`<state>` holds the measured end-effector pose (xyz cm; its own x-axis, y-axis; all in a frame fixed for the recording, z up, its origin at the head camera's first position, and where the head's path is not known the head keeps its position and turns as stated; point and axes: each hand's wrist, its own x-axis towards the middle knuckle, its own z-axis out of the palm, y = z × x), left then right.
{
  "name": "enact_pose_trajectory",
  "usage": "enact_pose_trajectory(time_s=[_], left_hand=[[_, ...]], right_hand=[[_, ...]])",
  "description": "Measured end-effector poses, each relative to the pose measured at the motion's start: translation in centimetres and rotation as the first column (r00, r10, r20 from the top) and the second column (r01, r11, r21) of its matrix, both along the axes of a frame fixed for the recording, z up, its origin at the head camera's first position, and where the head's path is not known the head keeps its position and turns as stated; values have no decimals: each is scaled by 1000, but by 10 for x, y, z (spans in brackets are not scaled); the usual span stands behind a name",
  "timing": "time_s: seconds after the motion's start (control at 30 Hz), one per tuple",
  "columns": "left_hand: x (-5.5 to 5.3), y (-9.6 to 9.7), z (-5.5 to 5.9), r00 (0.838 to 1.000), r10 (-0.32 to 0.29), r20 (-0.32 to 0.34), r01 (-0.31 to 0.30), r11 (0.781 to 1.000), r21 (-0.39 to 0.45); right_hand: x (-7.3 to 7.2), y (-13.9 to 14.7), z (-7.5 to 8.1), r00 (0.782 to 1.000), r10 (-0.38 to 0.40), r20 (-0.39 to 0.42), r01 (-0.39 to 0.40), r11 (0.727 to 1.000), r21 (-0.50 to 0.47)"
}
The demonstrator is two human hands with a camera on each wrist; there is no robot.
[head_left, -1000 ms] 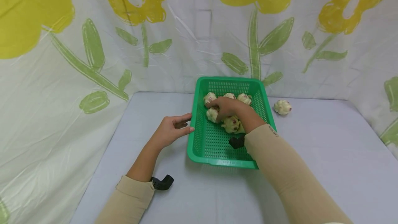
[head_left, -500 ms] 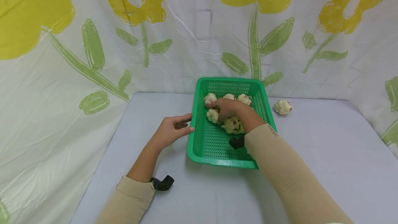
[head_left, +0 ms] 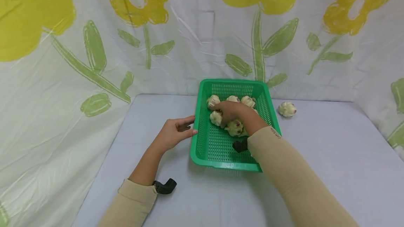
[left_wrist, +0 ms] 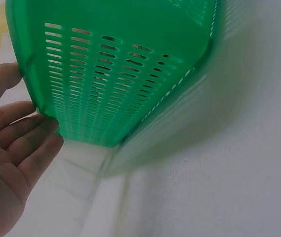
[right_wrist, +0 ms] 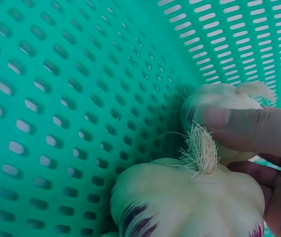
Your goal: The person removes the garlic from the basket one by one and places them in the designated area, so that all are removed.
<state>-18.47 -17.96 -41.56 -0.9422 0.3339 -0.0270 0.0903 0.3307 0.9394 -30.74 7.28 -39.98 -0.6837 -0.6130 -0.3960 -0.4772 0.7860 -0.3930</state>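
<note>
In the head view a green plastic basket (head_left: 231,165) holds several garlic bulbs. My right hand (head_left: 231,110) reaches down into it, fingers curled over a pale garlic bulb (head_left: 216,118) near the left wall. Seen from the right wrist, my thumb (right_wrist: 251,129) lies across that bulb (right_wrist: 219,97), while another garlic bulb (right_wrist: 189,197) with a tuft of roots fills the foreground. My left hand (head_left: 173,133) is at the basket's left rim; in the left wrist view its fingers (left_wrist: 29,140) are extended, their tips against the outer wall (left_wrist: 96,64).
One loose garlic bulb (head_left: 287,109) lies on the white tabletop (head_left: 328,150) right of the basket. Behind the table hangs a flower-print sheet (head_left: 202,27). Black wrist devices (head_left: 165,186) show at both cuffs.
</note>
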Motion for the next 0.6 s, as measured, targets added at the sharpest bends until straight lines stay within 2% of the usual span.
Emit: enact_pose_trajectory(time_s=[0.13,0.2,0.47,0.6], left_hand=[[-8,-3,-16,1000,-1,-1,1,1000,9],[-9,-3,-19,1000,-1,2,1,1000,15],[-8,-5,-21,1000,-2,-4,2,999,37],[-8,-6,-21,1000,-6,-17,7,999,44]], right_hand=[[0,0,0,1000,-24,-1,24,1000,-8],[-1,2,0,999,-40,4,40,999,-30],[-9,7,3,999,-20,33,26,984,-179],[-12,9,6,997,-51,51,62,967,-247]])
